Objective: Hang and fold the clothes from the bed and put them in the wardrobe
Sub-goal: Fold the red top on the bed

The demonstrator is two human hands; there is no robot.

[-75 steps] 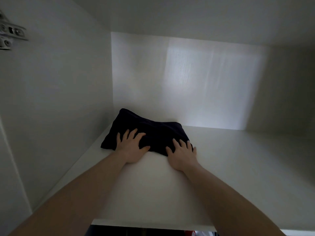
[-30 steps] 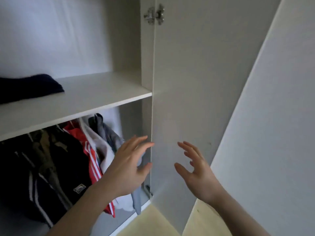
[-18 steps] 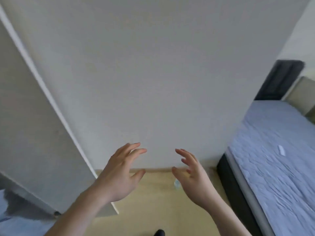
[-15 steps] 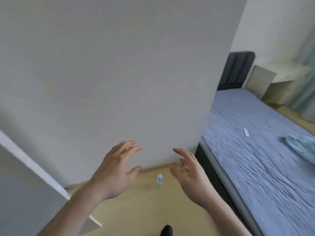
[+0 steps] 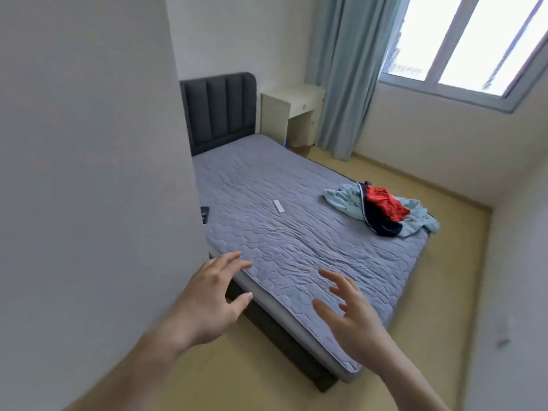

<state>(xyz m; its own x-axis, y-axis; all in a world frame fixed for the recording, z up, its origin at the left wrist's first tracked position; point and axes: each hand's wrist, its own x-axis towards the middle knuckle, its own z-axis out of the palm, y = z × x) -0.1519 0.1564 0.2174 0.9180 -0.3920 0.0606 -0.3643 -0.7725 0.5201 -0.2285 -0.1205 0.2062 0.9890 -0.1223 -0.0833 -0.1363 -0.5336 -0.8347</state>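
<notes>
While both of my hands hang empty above the near corner of the bed [image 5: 296, 232], the clothes I need sit well apart from them, heaped at the far right edge of the mattress. My left hand [image 5: 207, 304] is spread and relaxed just off the bed's near corner, gripping nothing; my right hand [image 5: 353, 318] floats over the mattress's near edge with its fingers splayed, also holding nothing. The heap is a light blue garment [image 5: 344, 200] underneath, a navy garment [image 5: 379, 221] across it, and a red garment [image 5: 384, 201] bunched on top, all touching and tangled together. A small white remote [image 5: 278, 206] lies alone near the middle of the mattress, and a dark flat object [image 5: 204, 213] peeks out at the left edge beside the wall panel [image 5: 89, 173].

I judge the next step to be walking round and picking one garment from the heap. The risk I see is in the tangle: pulling the red piece could drag the navy one with it, and since the heap lies right at the bed's edge, a careless tug could spill it onto the floor [image 5: 444, 203]. Sliding fabric across the mattress could also sweep the remote off. The wardrobe is out of view.
</notes>
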